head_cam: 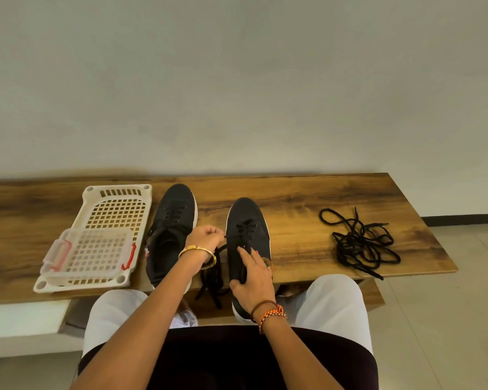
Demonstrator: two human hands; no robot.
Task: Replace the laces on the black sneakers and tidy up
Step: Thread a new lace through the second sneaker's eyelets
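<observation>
Head view: a wood-grain desk (307, 192) with dark streaks stands against a plain grey-white wall (237, 80); pale floor tiles (448, 305) show at right, with a dark skirting strip at the wall base.

Two black fabric sneakers with white soles stand on the desk, toes toward the wall. The left sneaker (169, 229) is beside a cream plastic tray (116, 192) with a square-grid perforated base. A clear rectangular box (90, 254) with red latches lies in the near end of the tray. The right sneaker (247, 220) carries a lace through its front eyelets.

The left hand (206, 237) has its fingers (217, 233) curled narrow, pinching the lace end (225, 236) just beside the right sneaker's eyelets. A gold bangle sits on this wrist. The right hand (254, 274) grips the right sneaker at its collar, thumb curled inside the opening, index finger extended along the tongue. Braided thread bands circle this wrist.

Loose black lace (212, 280) hangs between the sneakers over the near desk edge. A tangled pile of black laces (361, 246) lies on the desk, well apart to the right.
</observation>
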